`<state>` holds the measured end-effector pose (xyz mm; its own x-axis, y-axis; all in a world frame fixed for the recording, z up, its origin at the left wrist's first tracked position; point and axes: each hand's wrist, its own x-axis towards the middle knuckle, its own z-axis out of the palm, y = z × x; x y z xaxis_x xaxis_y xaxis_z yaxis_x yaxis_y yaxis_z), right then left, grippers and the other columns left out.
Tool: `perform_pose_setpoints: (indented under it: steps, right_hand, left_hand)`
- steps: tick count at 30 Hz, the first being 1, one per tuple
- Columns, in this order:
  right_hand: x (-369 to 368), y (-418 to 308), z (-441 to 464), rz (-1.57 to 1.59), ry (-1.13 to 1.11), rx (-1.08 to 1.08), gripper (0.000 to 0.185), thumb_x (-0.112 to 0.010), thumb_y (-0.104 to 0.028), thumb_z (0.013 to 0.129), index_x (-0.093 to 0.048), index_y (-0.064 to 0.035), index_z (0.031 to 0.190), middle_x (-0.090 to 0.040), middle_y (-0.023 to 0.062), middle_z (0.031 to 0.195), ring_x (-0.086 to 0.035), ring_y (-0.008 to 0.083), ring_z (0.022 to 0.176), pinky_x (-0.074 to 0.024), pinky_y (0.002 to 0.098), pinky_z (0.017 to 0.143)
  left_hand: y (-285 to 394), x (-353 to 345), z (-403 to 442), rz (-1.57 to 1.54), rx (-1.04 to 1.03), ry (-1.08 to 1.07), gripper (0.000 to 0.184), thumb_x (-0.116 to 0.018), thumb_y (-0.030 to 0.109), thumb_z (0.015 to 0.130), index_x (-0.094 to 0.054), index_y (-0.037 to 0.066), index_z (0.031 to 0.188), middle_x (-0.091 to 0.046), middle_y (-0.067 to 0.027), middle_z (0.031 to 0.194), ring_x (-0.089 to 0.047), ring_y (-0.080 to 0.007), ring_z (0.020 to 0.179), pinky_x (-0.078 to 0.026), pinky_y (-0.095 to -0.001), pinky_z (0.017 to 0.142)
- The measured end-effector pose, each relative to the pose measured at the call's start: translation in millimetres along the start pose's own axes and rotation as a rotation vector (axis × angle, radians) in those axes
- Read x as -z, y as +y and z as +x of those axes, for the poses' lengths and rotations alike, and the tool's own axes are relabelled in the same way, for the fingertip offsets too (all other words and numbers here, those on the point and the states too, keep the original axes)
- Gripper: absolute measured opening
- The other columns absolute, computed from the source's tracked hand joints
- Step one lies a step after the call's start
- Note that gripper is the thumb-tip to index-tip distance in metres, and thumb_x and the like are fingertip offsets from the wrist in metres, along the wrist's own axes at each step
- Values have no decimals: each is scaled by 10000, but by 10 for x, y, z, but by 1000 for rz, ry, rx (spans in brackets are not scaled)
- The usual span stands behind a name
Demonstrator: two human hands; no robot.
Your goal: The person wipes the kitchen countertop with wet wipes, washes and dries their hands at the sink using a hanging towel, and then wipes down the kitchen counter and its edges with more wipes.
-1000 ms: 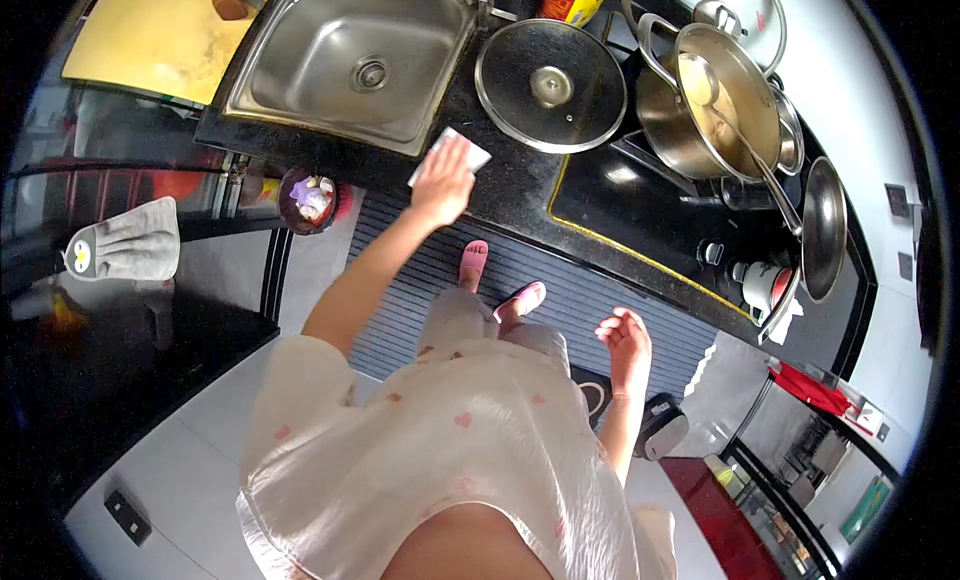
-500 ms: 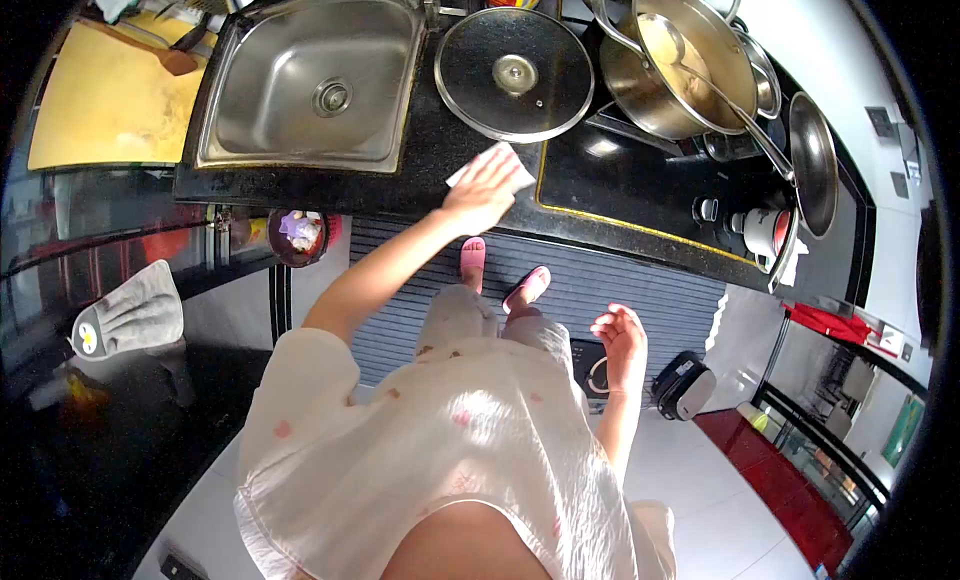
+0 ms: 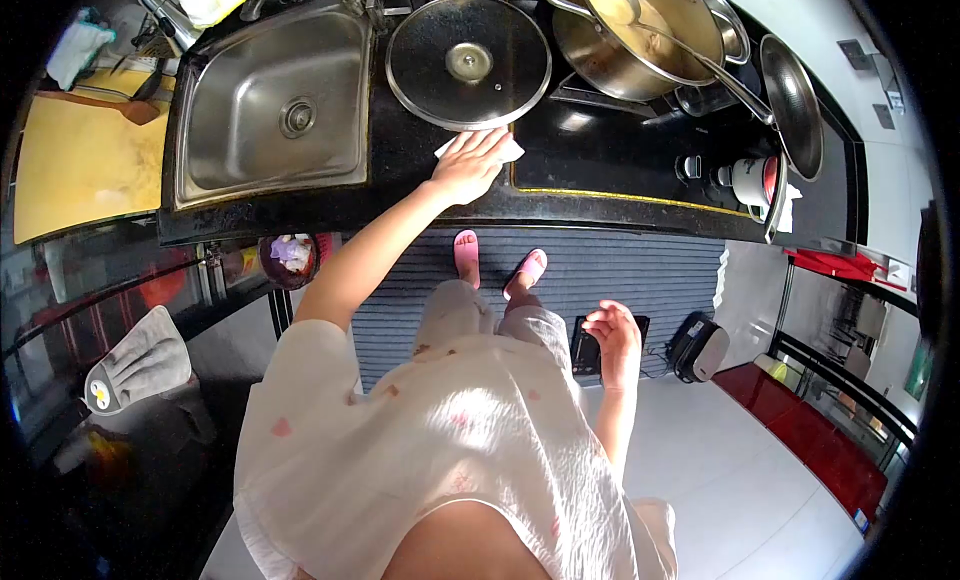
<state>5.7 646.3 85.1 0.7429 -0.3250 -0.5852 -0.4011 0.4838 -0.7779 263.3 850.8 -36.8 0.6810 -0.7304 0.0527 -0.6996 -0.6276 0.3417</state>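
The person's left arm (image 3: pixel 378 242) reaches forward and inward. The left hand (image 3: pixel 470 167) is set palm down, its fingers extended and angled toward the person's right. The right forearm (image 3: pixel 614 415) points forward at the person's right side. The right hand (image 3: pixel 617 342) is held with fingers loosely curled inward.

The 1 camera sits on the person's head and looks forward and steeply down. Its lens is very wide, so straight edges bend and the corners are dark. Nearest is the shirt (image 3: pixel 440 450), which fills the lower middle. The left hand (image 3: pixel 468 168) and right hand (image 3: pixel 614 342) lie farther, the worktop (image 3: pixel 398 145) crosses the upper part, and the floor (image 3: pixel 690 460) shows at lower right.
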Motion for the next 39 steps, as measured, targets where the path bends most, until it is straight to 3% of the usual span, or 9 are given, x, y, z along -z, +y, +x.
perform_pose_setpoints:
  steps: [8,11,15,19,22,26,35,39]
  right_hand:
    - [-13,3,-10,-11,9,-24,269,-403,-211,854,-506,6,975,-584,92,774,-567,174,708,-432,279,708]
    - [-32,-26,7,-12,-1,-23,268,-398,-208,856,-508,7,972,-584,92,773,-567,174,707,-432,279,708]
    - [-25,-46,21,-6,-3,-19,267,-396,-205,857,-509,8,971,-584,93,776,-566,171,707,-430,277,710]
    - [9,-33,25,-10,-17,-21,268,-398,-207,857,-507,8,975,-586,94,783,-565,168,704,-427,273,708]
    - [40,-27,17,-12,-18,-27,269,-400,-207,856,-505,8,979,-586,93,784,-564,167,700,-426,270,706]
    - [75,-36,-6,-12,-8,-33,269,-401,-207,856,-504,8,979,-585,91,778,-563,165,697,-427,270,703]
    - [237,-68,7,17,23,-51,261,-396,-201,857,-496,10,975,-582,91,769,-560,152,698,-427,258,700]
    - [311,-109,38,9,0,-45,264,-389,-207,857,-493,5,974,-581,87,769,-558,153,706,-422,263,708]
  left_hand:
    - [267,-5,-388,-19,-67,-118,496,-312,228,873,-177,74,1324,-144,-56,1391,-62,-169,1293,-28,-333,1049]
    - [293,-17,-584,-72,-108,-153,488,-278,266,882,-190,75,1323,-154,-63,1389,-85,-176,1292,-35,-327,1046]
    - [174,-118,-433,-3,102,18,503,-266,266,881,-162,52,1324,-131,-122,1386,-89,-210,1292,-50,-330,1045]
    - [95,46,-94,-48,63,168,435,-413,223,839,-347,55,1234,-325,-120,1267,-303,-260,1182,-207,-364,1009]
    - [130,33,-34,-100,25,162,429,-389,198,847,-339,36,1241,-341,-118,1272,-285,-236,1205,-185,-348,1021]
    - [308,-29,-229,-87,-42,88,450,-371,189,850,-308,26,1265,-279,-106,1333,-192,-205,1265,-129,-340,1036]
    - [537,14,-651,-143,-77,-125,452,-371,201,843,-325,50,1266,-257,-77,1351,-160,-184,1275,-103,-336,1039]
    - [701,-60,-459,-218,-278,-244,437,-353,224,867,-326,52,1268,-244,-66,1358,-121,-178,1283,-73,-324,1049]
